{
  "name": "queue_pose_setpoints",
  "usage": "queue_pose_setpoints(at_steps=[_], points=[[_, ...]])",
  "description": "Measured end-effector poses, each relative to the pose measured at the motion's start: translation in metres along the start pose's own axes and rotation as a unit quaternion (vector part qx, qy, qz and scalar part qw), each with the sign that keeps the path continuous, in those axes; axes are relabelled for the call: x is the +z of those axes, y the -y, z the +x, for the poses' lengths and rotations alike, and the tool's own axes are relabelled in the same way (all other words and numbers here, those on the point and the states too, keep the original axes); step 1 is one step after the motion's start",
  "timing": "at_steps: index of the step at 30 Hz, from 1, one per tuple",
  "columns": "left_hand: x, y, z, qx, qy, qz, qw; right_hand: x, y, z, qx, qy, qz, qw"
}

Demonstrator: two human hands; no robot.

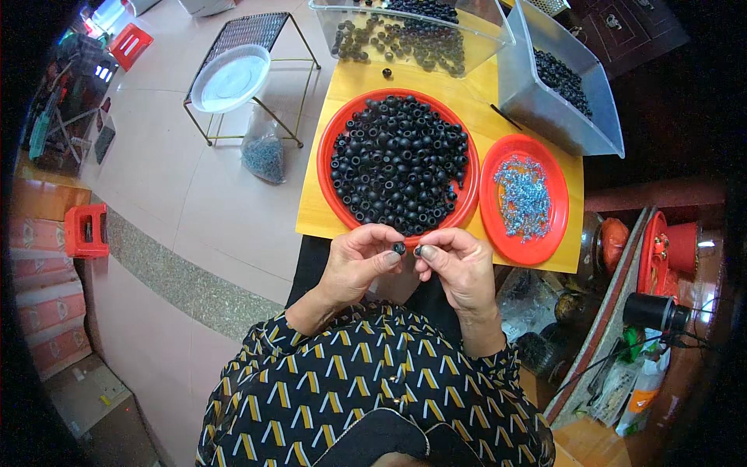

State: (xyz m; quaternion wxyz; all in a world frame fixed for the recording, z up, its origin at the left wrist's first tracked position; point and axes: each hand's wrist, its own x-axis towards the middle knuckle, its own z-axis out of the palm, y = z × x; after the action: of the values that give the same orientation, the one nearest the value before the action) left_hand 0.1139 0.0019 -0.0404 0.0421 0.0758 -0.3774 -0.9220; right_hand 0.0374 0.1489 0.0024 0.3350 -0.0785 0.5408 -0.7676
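My left hand (362, 261) pinches a small black hollow knob (399, 248) between thumb and fingertips. Close beside it, my right hand (459, 268) is closed in a pinch on a tiny dark piece (418, 251), too small to name. Both hands hover just off the near rim of a round red tray (320, 159). Heaped in that tray are many similar black knobs (397, 156), several showing round holes. To its right, an oval red plate (551, 247) holds a scatter of small silvery metal pieces (523, 198).
The yellow tabletop (471, 105) carries a clear bin (482, 35) of dark knobs at the back and a grey bin (537, 117) at right. One loose knob (387, 73) lies behind the tray. A stool (249, 35) with a white basin (231, 78) stands left.
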Motion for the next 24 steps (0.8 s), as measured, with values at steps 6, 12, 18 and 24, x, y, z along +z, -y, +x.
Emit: queue_pose_setpoints(at_steps=[6,12,18,24], points=[[0.000,0.000,0.002,0.059,0.038,0.051,0.996,0.006,-0.005,-0.001,0.000,-0.003,-0.063,0.998],[0.000,-0.001,0.002,0.080,0.051,0.088,0.992,0.007,-0.005,-0.002,-0.002,-0.012,-0.047,0.999],[-0.001,-0.001,0.002,0.107,0.051,0.177,0.977,0.003,-0.004,-0.002,0.010,0.004,-0.058,0.998],[0.004,-0.007,0.003,0.141,0.061,0.250,0.956,-0.005,-0.004,0.002,0.061,0.028,-0.017,0.998]])
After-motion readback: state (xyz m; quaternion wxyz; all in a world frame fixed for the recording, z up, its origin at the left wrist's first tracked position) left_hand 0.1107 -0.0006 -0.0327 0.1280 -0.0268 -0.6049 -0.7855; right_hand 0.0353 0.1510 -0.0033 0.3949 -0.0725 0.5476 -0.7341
